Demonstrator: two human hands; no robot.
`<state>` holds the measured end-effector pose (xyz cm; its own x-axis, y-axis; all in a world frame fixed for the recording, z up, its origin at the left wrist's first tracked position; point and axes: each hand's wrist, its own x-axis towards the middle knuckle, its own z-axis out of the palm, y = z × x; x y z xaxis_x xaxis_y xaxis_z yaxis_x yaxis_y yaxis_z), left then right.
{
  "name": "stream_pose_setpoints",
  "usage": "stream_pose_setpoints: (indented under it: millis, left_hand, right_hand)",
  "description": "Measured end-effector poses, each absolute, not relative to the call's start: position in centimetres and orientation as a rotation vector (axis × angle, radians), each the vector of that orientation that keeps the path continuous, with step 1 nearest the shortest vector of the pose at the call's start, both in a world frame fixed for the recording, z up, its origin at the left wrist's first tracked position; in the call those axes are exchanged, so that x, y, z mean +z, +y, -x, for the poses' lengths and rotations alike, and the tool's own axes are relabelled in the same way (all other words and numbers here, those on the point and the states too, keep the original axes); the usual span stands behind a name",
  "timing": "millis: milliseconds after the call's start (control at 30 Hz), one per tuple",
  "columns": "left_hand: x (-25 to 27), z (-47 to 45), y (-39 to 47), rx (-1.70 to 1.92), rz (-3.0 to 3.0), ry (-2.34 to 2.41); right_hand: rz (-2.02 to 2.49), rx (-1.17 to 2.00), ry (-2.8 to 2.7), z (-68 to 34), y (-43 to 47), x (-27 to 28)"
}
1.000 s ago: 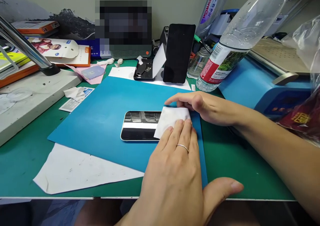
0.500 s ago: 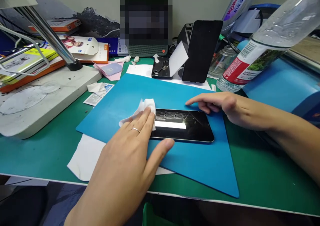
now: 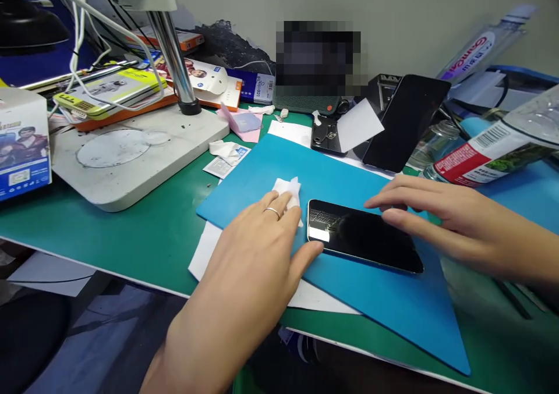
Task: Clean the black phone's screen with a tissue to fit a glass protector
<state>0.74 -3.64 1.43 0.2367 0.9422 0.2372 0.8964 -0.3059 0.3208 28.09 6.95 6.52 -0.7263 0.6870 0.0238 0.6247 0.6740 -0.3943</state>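
A smartphone (image 3: 367, 237) lies face up on a blue work mat (image 3: 262, 155), its black glass reflecting light near the left end. My left hand (image 3: 248, 248), with a ring on one finger, is left of the phone. Its bent fingers hold a crumpled white wipe (image 3: 292, 189) down on the mat, partly hidden beneath them, and the thumb reaches the phone's near left corner. My right hand (image 3: 454, 219) hovers over the phone's far right edge. Its fingers are stretched out with nothing in them; whether the fingertips touch the glass I cannot tell.
A dark phone (image 3: 404, 123) leans upright at the back, beside a phone part under white paper (image 3: 360, 123). A labelled plastic bottle (image 3: 489, 152) tilts on the right. The microscope stand's base (image 3: 144, 178), boxes (image 3: 117, 88) and a torn sachet (image 3: 227, 160) are on the left.
My view has turned left. My left hand has drawn the wipe leftward off the phone's end onto the mat. My right hand's fingers have unfolded and moved over the phone's edge.
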Motion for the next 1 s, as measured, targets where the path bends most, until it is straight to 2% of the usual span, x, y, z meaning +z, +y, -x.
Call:
stream_pose_setpoints:
  millis: [200, 400, 733, 1000]
  left_hand:
    - [1.6, -0.2, -2.9, 0.69, -2.326, 1.627]
    - [1.3, -0.4, -2.6, 0.693, -2.292, 1.633]
    - [0.8, -0.5, -2.5, 0.693, -2.384, 1.672]
    - [0.5, -0.7, -2.6, 0.704, -2.397, 1.683]
  right_hand:
    - [1.012, 0.338, -2.71, -21.1, 6.4, 5.9]
    - [0.883, 0.256, -2.65, -20.6, 7.1, 3.3]
    - [0.882, 0.316, -2.627, -20.2, 6.9, 2.5]
    - [0.981, 0.505, -2.594, -19.6, 6.8, 2.4]
